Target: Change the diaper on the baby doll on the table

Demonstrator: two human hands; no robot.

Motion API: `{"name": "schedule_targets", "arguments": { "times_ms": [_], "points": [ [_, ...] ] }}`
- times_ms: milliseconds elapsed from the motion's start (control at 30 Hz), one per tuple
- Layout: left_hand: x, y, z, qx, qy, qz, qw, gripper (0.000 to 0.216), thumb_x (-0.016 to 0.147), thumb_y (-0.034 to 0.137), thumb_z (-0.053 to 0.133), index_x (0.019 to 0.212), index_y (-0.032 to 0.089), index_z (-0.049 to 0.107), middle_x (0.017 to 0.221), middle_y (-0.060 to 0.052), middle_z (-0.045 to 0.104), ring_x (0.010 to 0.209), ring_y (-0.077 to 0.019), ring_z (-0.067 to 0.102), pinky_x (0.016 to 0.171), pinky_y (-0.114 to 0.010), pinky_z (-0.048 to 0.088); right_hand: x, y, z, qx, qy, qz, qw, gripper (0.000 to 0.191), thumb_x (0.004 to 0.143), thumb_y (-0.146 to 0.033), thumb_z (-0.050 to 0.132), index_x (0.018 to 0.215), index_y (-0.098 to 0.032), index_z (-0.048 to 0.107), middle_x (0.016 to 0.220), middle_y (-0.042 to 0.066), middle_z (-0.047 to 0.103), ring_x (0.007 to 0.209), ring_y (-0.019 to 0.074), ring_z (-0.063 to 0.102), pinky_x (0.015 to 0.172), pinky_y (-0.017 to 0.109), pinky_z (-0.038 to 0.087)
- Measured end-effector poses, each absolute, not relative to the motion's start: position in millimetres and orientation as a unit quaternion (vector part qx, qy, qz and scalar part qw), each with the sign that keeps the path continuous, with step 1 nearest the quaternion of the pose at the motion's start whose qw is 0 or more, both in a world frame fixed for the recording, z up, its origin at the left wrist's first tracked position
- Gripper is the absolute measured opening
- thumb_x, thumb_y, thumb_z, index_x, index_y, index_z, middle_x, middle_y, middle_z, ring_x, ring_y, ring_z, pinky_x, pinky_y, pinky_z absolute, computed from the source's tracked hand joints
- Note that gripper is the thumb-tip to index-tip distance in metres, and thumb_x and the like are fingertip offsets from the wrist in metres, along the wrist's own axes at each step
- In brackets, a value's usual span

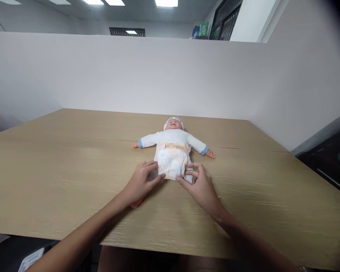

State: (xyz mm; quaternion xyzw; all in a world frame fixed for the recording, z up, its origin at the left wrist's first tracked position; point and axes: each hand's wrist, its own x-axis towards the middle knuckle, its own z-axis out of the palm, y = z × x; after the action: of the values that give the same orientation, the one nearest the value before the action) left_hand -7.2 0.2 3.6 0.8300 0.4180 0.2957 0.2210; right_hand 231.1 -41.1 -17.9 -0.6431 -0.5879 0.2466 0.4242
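A baby doll (175, 135) lies on its back on the table, head away from me and arms spread. It wears a white top with blue cuffs and a white cap with dark lettering. Around its lower body is a white diaper (171, 162) with a pale print and an orange waistband. My left hand (144, 179) is curled at the diaper's left leg edge, thumb at its lower border. On the other side, my right hand (197, 183) has fingers and thumb closed about the right leg edge. Both hands largely hide the doll's legs.
The wood-coloured table (82, 170) has its near edge close to my lap. A white partition (130, 71) rises behind it. At the right stands a dark screen-like object (328, 162); a black item with a white label (31, 260) sits below the table at lower left.
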Motion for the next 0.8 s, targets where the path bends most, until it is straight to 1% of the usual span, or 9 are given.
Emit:
{"name": "schedule_targets", "arguments": {
  "times_ms": [100, 200, 267, 333, 400, 467, 667, 733, 800],
  "points": [
    [-7.8, 1.1, 3.9, 0.824, 0.432, 0.284, 0.232, 0.028, 0.101, 0.047, 0.059, 0.095, 0.022, 0.071, 0.101, -0.005, 0.071, 0.098, -0.0260, 0.058, 0.090, -0.040, 0.043, 231.9, -41.7, -14.8, -0.642, -0.578, 0.275, 0.422, 0.052, 0.078, -0.055, 0.081, 0.111, -0.026, 0.056, 0.099, 0.007, 0.081, 0.069, 0.0227, 0.064, 0.073, 0.039, 0.051],
    [-9.2, 3.6, 0.8, 0.805, 0.455, 0.284, 0.255, 0.028, 0.099, 0.049, 0.062, 0.099, 0.022, 0.068, 0.098, -0.003, 0.069, 0.097, -0.0254, 0.057, 0.089, -0.039, 0.043, 232.0, -41.8, -12.1, -0.641, -0.577, 0.291, 0.414, 0.049, 0.079, -0.058, 0.079, 0.109, -0.026, 0.057, 0.101, 0.006, 0.081, 0.066, 0.0211, 0.062, 0.073, 0.040, 0.051],
    [-10.1, 5.2, -2.0, 0.788, 0.461, 0.296, 0.282, 0.028, 0.097, 0.049, 0.066, 0.105, 0.022, 0.064, 0.101, -0.003, 0.069, 0.096, -0.0241, 0.058, 0.088, -0.037, 0.044, 232.4, -41.5, -12.2, -0.646, -0.570, 0.294, 0.414, 0.053, 0.078, -0.060, 0.080, 0.110, -0.026, 0.055, 0.102, 0.007, 0.081, 0.070, 0.0226, 0.064, 0.074, 0.040, 0.052],
    [-10.7, 5.8, -4.2, 0.772, 0.465, 0.309, 0.304, 0.031, 0.095, 0.048, 0.068, 0.109, 0.022, 0.060, 0.104, -0.003, 0.069, 0.094, -0.0224, 0.060, 0.085, -0.035, 0.045, 233.7, -40.6, -14.1, -0.651, -0.548, 0.309, 0.426, 0.062, 0.076, -0.061, 0.082, 0.115, -0.026, 0.050, 0.102, 0.007, 0.081, 0.075, 0.0248, 0.068, 0.076, 0.041, 0.053],
    [-10.7, 5.3, -5.6, 0.760, 0.474, 0.316, 0.313, 0.036, 0.093, 0.050, 0.071, 0.111, 0.022, 0.058, 0.106, -0.003, 0.069, 0.092, -0.0216, 0.061, 0.082, -0.034, 0.046, 235.9, -39.1, -16.9, -0.646, -0.521, 0.339, 0.443, 0.071, 0.073, -0.061, 0.084, 0.120, -0.027, 0.044, 0.101, 0.006, 0.081, 0.082, 0.0265, 0.072, 0.078, 0.042, 0.055],
    [-10.3, 4.3, -6.5, 0.752, 0.479, 0.320, 0.319, 0.038, 0.091, 0.051, 0.072, 0.111, 0.022, 0.057, 0.110, -0.004, 0.070, 0.095, -0.0224, 0.063, 0.083, -0.034, 0.048, 238.7, -37.5, -19.4, -0.631, -0.505, 0.373, 0.455, 0.073, 0.074, -0.060, 0.085, 0.122, -0.027, 0.041, 0.103, 0.007, 0.081, 0.088, 0.0276, 0.075, 0.081, 0.043, 0.056],
    [-8.4, 6.5, -11.3, 0.702, 0.476, 0.351, 0.397, 0.044, 0.087, 0.049, 0.077, 0.116, 0.020, 0.059, 0.126, -0.008, 0.069, 0.116, -0.0258, 0.066, 0.100, -0.039, 0.050, 243.5, -33.8, -21.7, -0.576, -0.476, 0.468, 0.472, 0.061, 0.077, -0.050, 0.085, 0.119, -0.026, 0.048, 0.108, 0.011, 0.081, 0.100, 0.0320, 0.078, 0.084, 0.046, 0.061],
    [-8.2, 9.0, -12.4, 0.688, 0.469, 0.350, 0.430, 0.047, 0.085, 0.049, 0.079, 0.117, 0.020, 0.061, 0.127, -0.009, 0.068, 0.119, -0.0264, 0.065, 0.103, -0.040, 0.050, 243.1, -32.2, -22.9, -0.564, -0.463, 0.489, 0.478, 0.056, 0.077, -0.048, 0.086, 0.115, -0.026, 0.051, 0.108, 0.011, 0.081, 0.100, 0.0315, 0.078, 0.082, 0.044, 0.061],
    [-8.1, 11.0, -11.4, 0.687, 0.455, 0.341, 0.453, 0.046, 0.083, 0.047, 0.080, 0.115, 0.019, 0.063, 0.124, -0.009, 0.070, 0.115, -0.0263, 0.066, 0.101, -0.039, 0.051, 242.3, -30.8, -24.6, -0.561, -0.473, 0.486, 0.475, 0.051, 0.076, -0.049, 0.086, 0.110, -0.025, 0.056, 0.105, 0.010, 0.081, 0.095, 0.0296, 0.078, 0.080, 0.042, 0.061]
  ]
}}
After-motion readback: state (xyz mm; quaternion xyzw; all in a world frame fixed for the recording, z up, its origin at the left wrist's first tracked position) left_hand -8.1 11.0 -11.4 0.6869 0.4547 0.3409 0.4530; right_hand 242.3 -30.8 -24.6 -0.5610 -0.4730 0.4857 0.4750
